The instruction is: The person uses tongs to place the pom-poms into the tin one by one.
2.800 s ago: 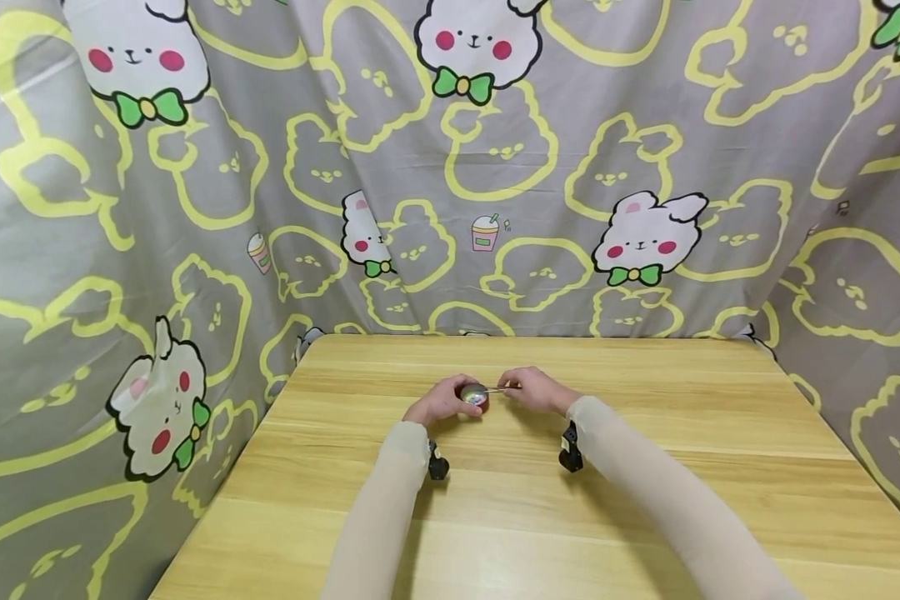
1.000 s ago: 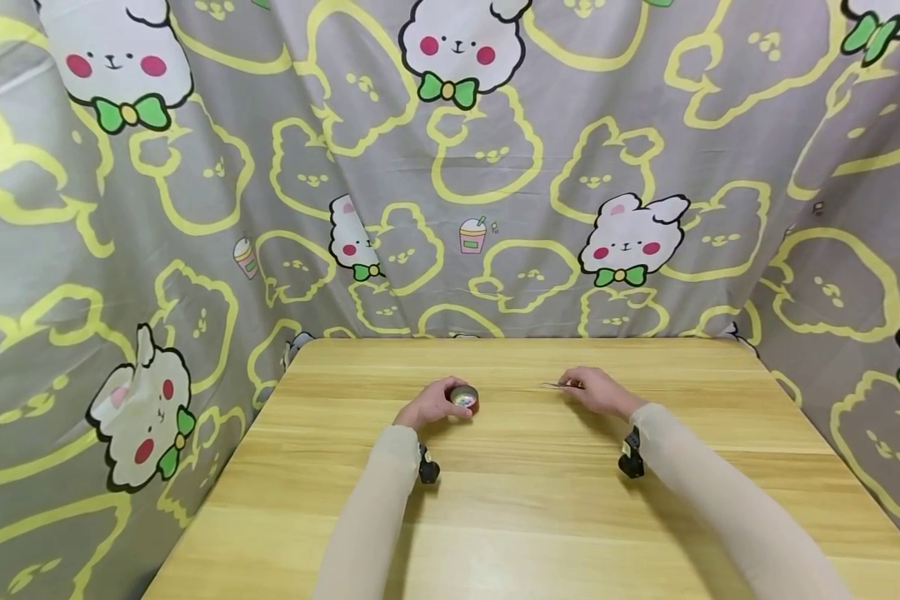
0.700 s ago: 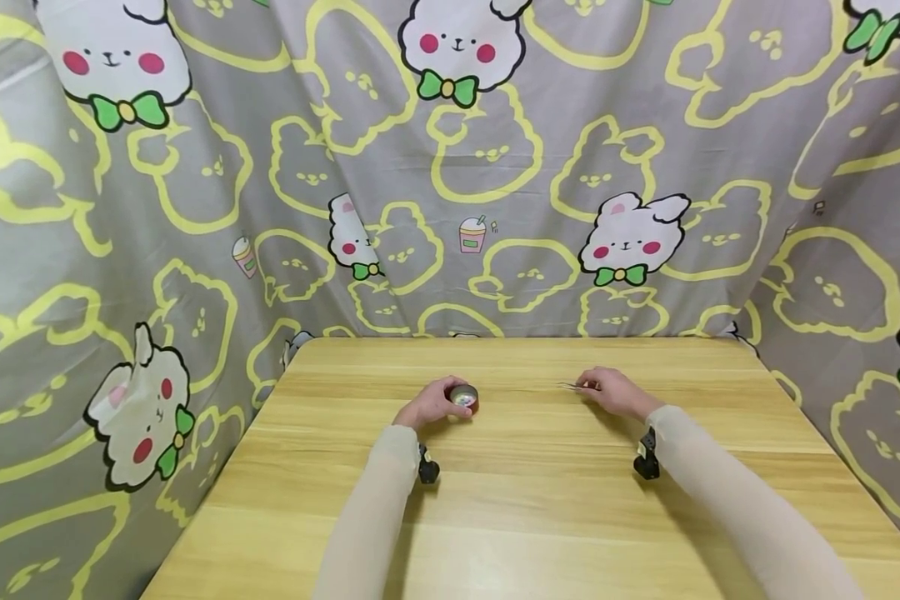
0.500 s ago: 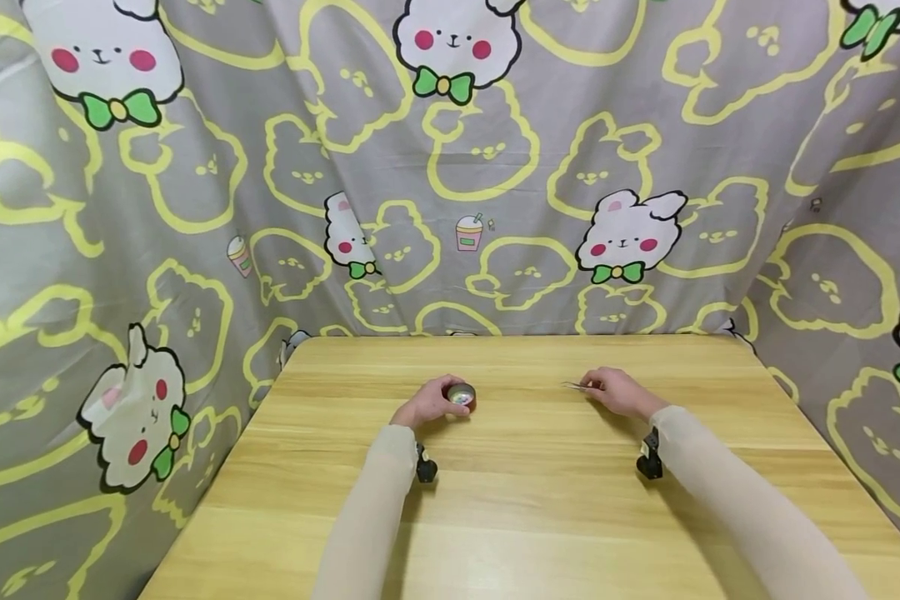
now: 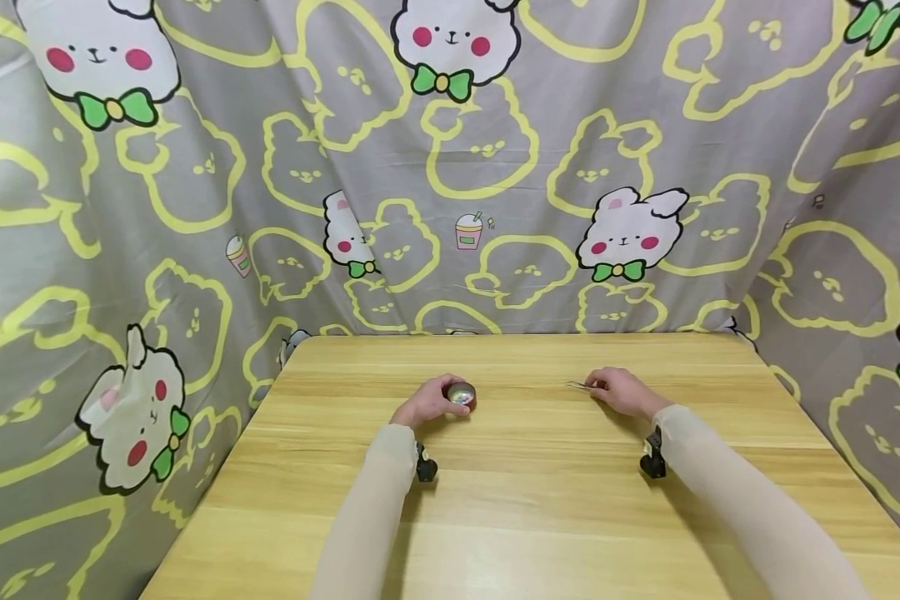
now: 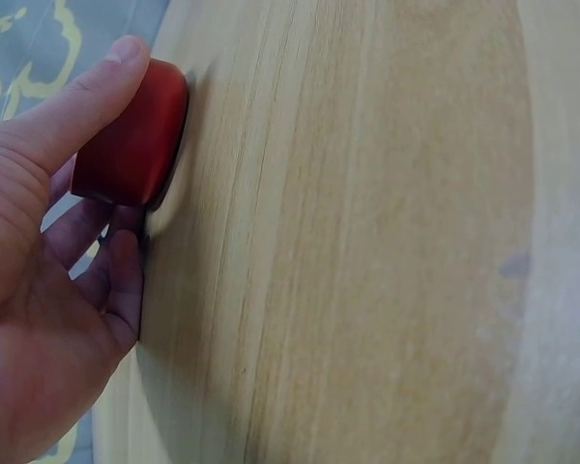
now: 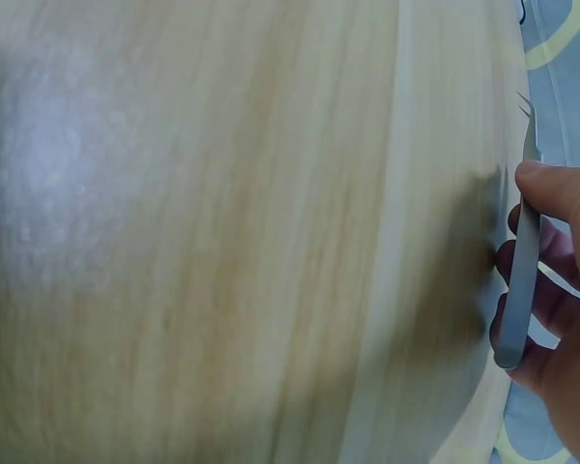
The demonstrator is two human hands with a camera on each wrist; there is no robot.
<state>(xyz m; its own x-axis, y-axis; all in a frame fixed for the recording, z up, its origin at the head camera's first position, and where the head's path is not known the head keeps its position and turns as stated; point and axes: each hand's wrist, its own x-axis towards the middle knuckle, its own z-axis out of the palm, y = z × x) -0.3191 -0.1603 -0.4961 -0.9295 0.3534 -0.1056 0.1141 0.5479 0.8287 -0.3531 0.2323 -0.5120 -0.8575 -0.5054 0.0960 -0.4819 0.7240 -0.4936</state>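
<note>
My left hand (image 5: 429, 402) grips a small round red bowl (image 6: 130, 140) at its side, thumb against the near wall and fingers behind. In the head view the bowl shows a dark rim and a shiny, multicoloured inside, too small to make out. It stands low at the tabletop. Off to the right, my right hand (image 5: 621, 392) pinches a pair of silver tweezers (image 7: 524, 280) between thumb and fingers. Their thin bent tips point left toward the bowl in the head view and look slightly apart in the right wrist view.
A light wooden table (image 5: 510, 500) spreads beneath both hands. Behind it and along its sides hangs a grey curtain (image 5: 517, 167) with cartoon bears and yellow outlines. Each wrist carries a small black camera, such as the one at the right wrist (image 5: 652, 454).
The tweezers' tips were at the bowl at first; my right hand has since carried them away to the right, slowing lately. My left hand stays on the bowl. The head view has shifted slightly.
</note>
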